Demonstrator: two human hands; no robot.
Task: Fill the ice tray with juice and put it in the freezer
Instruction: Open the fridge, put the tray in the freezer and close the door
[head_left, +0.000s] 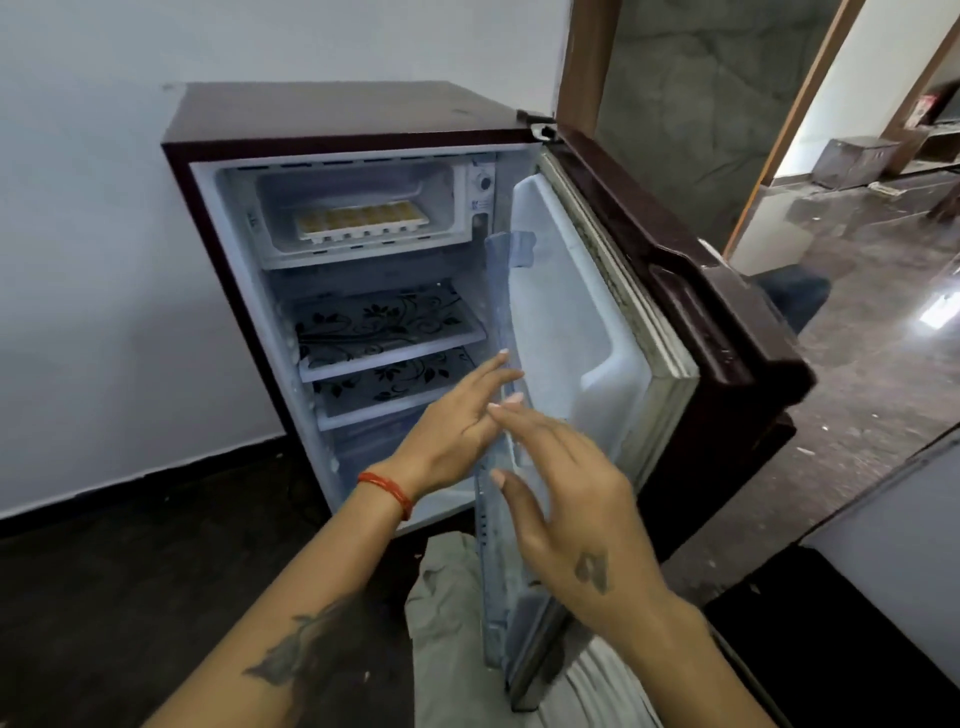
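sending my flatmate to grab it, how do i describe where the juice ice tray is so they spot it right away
Look in the small maroon fridge standing open against the white wall. At the very top inside is the freezer compartment, above two floral-patterned shelves. The ice tray lies flat there: white, its cells filled with yellow-orange juice.

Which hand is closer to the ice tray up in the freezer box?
The left hand, by a little. It reaches toward the fridge shelves, below the ice tray. The right hand sits lower and further right, by the door's inner edge. Neither touches the tray.
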